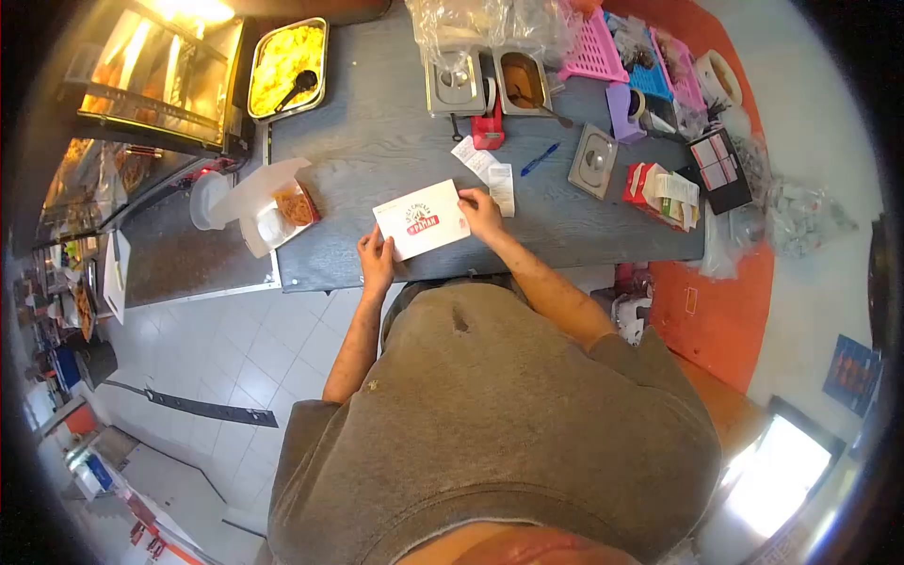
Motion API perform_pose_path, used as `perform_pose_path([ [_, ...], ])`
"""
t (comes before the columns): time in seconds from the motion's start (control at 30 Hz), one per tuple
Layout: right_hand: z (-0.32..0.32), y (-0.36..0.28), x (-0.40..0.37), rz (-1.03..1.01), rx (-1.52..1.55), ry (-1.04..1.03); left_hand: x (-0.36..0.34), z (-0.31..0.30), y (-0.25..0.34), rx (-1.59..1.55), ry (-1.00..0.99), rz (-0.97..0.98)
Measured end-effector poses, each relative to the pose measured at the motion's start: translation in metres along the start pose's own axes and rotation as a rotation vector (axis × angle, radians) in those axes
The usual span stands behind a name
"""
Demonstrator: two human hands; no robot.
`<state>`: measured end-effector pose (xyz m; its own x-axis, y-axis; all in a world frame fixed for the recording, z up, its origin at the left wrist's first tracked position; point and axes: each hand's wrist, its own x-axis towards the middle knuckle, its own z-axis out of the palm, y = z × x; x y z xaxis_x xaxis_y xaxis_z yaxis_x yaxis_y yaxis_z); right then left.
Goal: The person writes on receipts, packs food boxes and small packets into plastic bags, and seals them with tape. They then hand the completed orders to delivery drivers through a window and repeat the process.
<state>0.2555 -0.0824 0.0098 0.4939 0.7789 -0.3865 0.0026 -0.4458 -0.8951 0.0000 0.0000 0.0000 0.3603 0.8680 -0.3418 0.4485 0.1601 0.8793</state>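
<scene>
A white cardboard food box (pixel 424 222) with a red and black chicken logo lies flat at the table's front edge, its lid shut. My left hand (pixel 376 260) grips its lower left corner, thumb on top. On the right edge of the box, my right hand (pixel 482 216) is closed with its fingers curled over the side; the undersides of both hands are hidden. Just behind the box lie printed receipts (pixel 502 188) and a blue pen (pixel 540 159). To the left, an open food box (pixel 254 235) holds a white rice mound (pixel 273 226) and fried chicken (pixel 297 208).
A steel tray of yellow food (pixel 290 66) with a black spoon stands back left, beside a lit display case (pixel 165 75). Steel containers (pixel 455 87), a red stapler-like object (pixel 488 130), a steel lid (pixel 593 160) and pink baskets (pixel 595 47) occupy the back and right.
</scene>
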Motion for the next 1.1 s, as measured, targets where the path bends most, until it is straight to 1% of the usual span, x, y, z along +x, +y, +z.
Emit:
perform_pose_path([
  [0.07, 0.001, 0.002, -0.002, -0.032, -0.28, 0.003, 0.005, -0.001, -0.006, 0.093, 0.003, -0.088],
  [0.1, 0.001, -0.005, 0.001, -0.042, -0.265, 0.004, 0.01, -0.009, 0.009, 0.106, 0.01, -0.077],
  [0.17, -0.014, -0.028, -0.005, -0.159, -0.297, 0.048, 0.004, -0.018, 0.056, 0.541, 0.153, 0.342],
  [0.2, -0.02, -0.05, -0.016, -0.336, -0.384, 0.055, 0.006, -0.021, 0.075, 0.542, 0.154, 0.341],
  [0.23, -0.026, -0.062, -0.022, -0.336, -0.386, 0.052, 0.011, -0.022, 0.093, 0.716, -0.079, 0.49],
  [0.27, -0.029, -0.073, -0.025, -0.563, -0.535, -0.096, 0.017, -0.022, 0.105, 0.887, -0.315, 0.637],
  [0.3, -0.032, -0.078, -0.028, -0.785, -0.68, -0.246, 0.02, -0.018, 0.112, 0.888, -0.313, 0.636],
  [0.33, -0.033, -0.08, -0.029, -0.888, -0.826, -0.328, 0.022, -0.009, 0.119, 0.949, -0.432, 0.646],
  [0.37, -0.03, -0.072, -0.024, -0.889, -0.831, -0.325, 0.023, -0.001, 0.124, 1.009, -0.55, 0.658],
  [0.4, -0.024, -0.055, -0.016, -0.916, -0.944, -0.304, 0.023, 0.007, 0.123, 1.045, -0.537, 0.675],
  [0.43, -0.021, -0.056, -0.014, -0.94, -1.058, -0.282, 0.023, 0.012, 0.117, 1.044, -0.535, 0.679],
  [0.47, -0.021, -0.057, -0.009, -0.713, -1.004, -0.405, 0.023, 0.015, 0.111, 1.076, -0.518, 0.737],
  [0.5, -0.025, -0.068, -0.009, -0.718, -1.002, -0.403, 0.022, 0.016, 0.107, 1.108, -0.502, 0.791],
  [0.53, -0.032, -0.077, -0.012, -0.799, -0.887, -0.412, 0.017, 0.015, 0.117, 1.068, -0.532, 0.735],
  [0.57, -0.036, -0.083, -0.015, -0.875, -0.769, -0.419, 0.015, 0.014, 0.116, 1.072, -0.534, 0.733],
  [0.6, -0.04, -0.086, -0.018, -0.874, -0.766, -0.417, 0.015, 0.015, 0.113, 1.022, -0.519, 0.719],
  [0.67, -0.045, -0.088, -0.024, -1.014, -0.894, -0.481, 0.014, 0.019, 0.107, 0.971, -0.509, 0.706],
  [0.7, -0.045, -0.082, -0.026, -1.014, -0.893, -0.48, 0.014, 0.021, 0.104, 0.974, -0.493, 0.715],
  [0.77, -0.04, -0.062, -0.026, -1.06, -0.893, -0.372, 0.016, 0.022, 0.105, 0.978, -0.467, 0.721],
  [0.83, -0.042, -0.047, -0.022, -1.088, -0.894, -0.361, 0.014, 0.022, 0.11, 1.024, -0.494, 0.735],
  [0.9, -0.045, -0.034, -0.017, -1.242, -0.938, -0.296, 0.014, 0.022, 0.104, 1.028, -0.49, 0.765],
  [0.97, -0.047, -0.021, -0.016, -1.265, -0.92, -0.287, 0.011, 0.023, 0.096, 1.037, -0.492, 0.799],
  [1.03, -0.05, -0.018, -0.016, -1.288, -0.904, -0.274, 0.004, 0.024, 0.093, 1.115, -0.4, 0.881],
  [1.1, -0.053, -0.019, -0.016, -1.264, -0.883, -0.348, 0.003, 0.027, 0.094, 1.098, -0.398, 0.871],
])
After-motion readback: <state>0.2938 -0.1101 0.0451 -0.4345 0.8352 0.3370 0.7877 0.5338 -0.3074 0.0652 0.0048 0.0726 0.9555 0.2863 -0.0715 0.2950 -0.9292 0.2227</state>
